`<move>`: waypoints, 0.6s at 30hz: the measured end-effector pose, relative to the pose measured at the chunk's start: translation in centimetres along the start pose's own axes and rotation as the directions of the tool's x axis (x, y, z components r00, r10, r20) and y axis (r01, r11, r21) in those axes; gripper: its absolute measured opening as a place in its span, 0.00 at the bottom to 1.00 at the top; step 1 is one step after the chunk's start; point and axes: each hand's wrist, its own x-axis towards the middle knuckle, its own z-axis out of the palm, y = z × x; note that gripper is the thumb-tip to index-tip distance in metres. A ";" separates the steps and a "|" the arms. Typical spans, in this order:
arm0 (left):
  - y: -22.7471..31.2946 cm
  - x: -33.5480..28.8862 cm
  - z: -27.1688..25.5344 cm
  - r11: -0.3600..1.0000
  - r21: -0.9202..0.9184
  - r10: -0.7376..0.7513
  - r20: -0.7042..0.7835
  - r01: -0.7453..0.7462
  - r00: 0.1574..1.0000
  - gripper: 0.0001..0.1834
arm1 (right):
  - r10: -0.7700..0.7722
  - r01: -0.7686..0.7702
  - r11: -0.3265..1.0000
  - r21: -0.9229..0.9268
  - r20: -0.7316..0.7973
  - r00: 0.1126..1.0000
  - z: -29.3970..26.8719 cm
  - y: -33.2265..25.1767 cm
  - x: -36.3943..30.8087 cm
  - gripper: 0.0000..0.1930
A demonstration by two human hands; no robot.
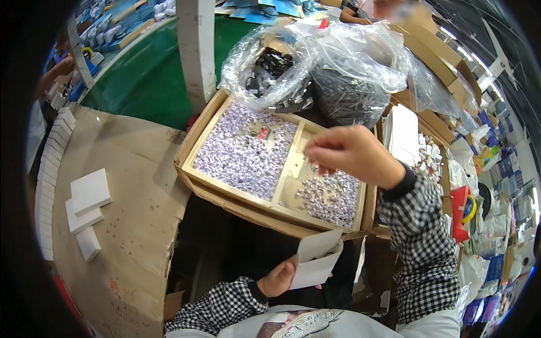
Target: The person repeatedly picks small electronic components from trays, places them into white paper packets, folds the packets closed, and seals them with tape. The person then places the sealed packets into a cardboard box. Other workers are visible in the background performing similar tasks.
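My left hand (277, 279) holds a small white box (316, 272) low in front of me, thumb on its near side. The box's lid flap stands up, and its inside is mostly hidden. My right hand (354, 154) hovers over the right part of a divided wooden tray (283, 176), fingers drawn together. Whatever they hold, if anything, is too small to make out. Many tiny whitish-purple pieces (239, 160) fill the tray's left compartment, where a small red item (263, 133) lies on top. A smaller heap of silvery pieces (331, 200) lies in the right compartment.
Behind the tray stand clear plastic bags of black parts (344, 93). White boxes (90, 191) lie on the brown cardboard surface at left, beside a row of white boxes (49, 180). A grey post (197, 50) rises behind. Flat white cartons (401, 132) are at right.
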 end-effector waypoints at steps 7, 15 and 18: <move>0.8 1.2 2.0 0.999 0.017 -0.047 0.026 0.047 0.999 0.56 | -0.138 0.154 0.972 -0.177 0.101 0.985 0.8 -0.7 -11.0 0.07; -1.7 3.1 5.2 0.969 0.062 -0.241 0.003 0.240 0.971 0.58 | -0.078 0.117 0.909 -0.399 0.113 0.990 0.8 -0.4 -18.3 0.07; -2.5 3.4 5.7 0.962 0.049 -0.272 0.062 0.269 0.960 0.57 | -0.099 0.132 0.876 -0.464 0.095 0.991 0.7 -0.2 -19.9 0.07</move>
